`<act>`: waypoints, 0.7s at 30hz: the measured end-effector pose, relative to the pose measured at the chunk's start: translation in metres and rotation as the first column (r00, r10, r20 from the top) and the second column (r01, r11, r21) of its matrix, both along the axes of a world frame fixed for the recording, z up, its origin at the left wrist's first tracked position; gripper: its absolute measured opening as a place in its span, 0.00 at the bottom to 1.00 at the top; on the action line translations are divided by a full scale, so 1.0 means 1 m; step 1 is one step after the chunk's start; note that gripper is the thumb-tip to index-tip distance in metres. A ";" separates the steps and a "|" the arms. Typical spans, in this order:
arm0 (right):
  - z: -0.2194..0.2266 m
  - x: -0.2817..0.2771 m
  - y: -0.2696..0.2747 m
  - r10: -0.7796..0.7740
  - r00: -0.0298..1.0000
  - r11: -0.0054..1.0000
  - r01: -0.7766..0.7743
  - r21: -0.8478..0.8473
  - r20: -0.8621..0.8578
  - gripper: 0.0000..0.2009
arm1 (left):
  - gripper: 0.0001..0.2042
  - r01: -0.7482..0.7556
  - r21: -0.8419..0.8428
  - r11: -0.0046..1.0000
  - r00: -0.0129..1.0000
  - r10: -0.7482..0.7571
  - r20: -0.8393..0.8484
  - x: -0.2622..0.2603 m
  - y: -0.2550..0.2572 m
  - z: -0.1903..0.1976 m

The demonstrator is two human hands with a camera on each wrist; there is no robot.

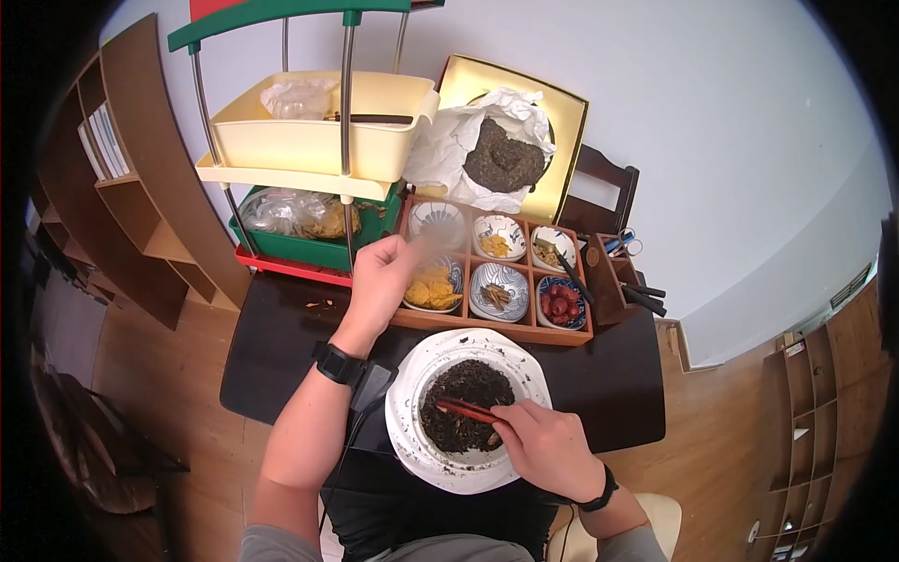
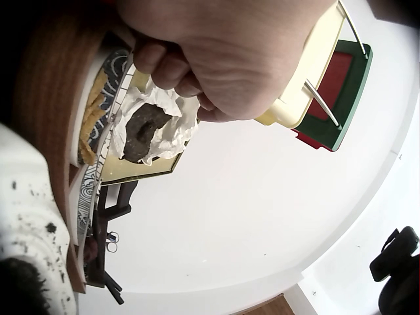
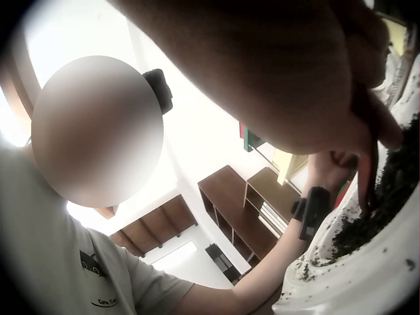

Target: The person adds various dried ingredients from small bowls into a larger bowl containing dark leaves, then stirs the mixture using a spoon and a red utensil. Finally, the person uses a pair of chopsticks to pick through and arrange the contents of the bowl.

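My right hand (image 1: 552,450) pinches slim red-brown tongs (image 1: 466,409), their tips among dark loose tea leaves (image 1: 468,379). The leaves lie in a white round vessel with a wide rim (image 1: 412,375), specked with bits. My left hand (image 1: 375,281) is raised over the left side of a compartmented wooden tray (image 1: 426,318), beside the upper-left bowl (image 1: 426,215). In the left wrist view its fingers (image 2: 172,69) are curled in. A blur covers its fingertips in the head view, so I cannot tell whether they hold anything. Below it sits a bowl of yellow dried petals (image 1: 433,288).
Other tray bowls hold yellow bits (image 1: 493,245), brown pieces (image 1: 496,297) and red dates (image 1: 560,302). A tiered rack (image 1: 309,150) stands left. Behind, a dark tea cake (image 1: 506,157) rests on white paper in a gold-lined box (image 1: 567,103). A pen holder (image 1: 613,281) stands right.
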State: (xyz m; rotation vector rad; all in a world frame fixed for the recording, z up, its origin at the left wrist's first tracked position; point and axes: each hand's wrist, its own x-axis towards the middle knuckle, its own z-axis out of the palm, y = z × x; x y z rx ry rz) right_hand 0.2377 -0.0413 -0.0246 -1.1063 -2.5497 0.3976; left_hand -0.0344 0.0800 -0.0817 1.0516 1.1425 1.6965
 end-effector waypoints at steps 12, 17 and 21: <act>-0.002 0.004 0.007 0.044 0.999 0.999 -0.044 -0.026 0.003 0.05 | 0.20 -0.015 0.033 0.999 1.000 0.016 -0.015 0.000 0.001 -0.002; 0.011 0.009 0.006 0.046 0.998 0.999 -0.046 -0.007 0.042 0.06 | 0.20 -0.020 0.031 0.999 1.000 0.020 -0.017 -0.001 0.000 -0.001; 0.010 0.013 0.008 0.075 0.996 0.997 -0.076 0.019 0.040 0.08 | 0.20 -0.022 0.030 0.999 0.999 0.023 -0.029 0.000 0.000 -0.001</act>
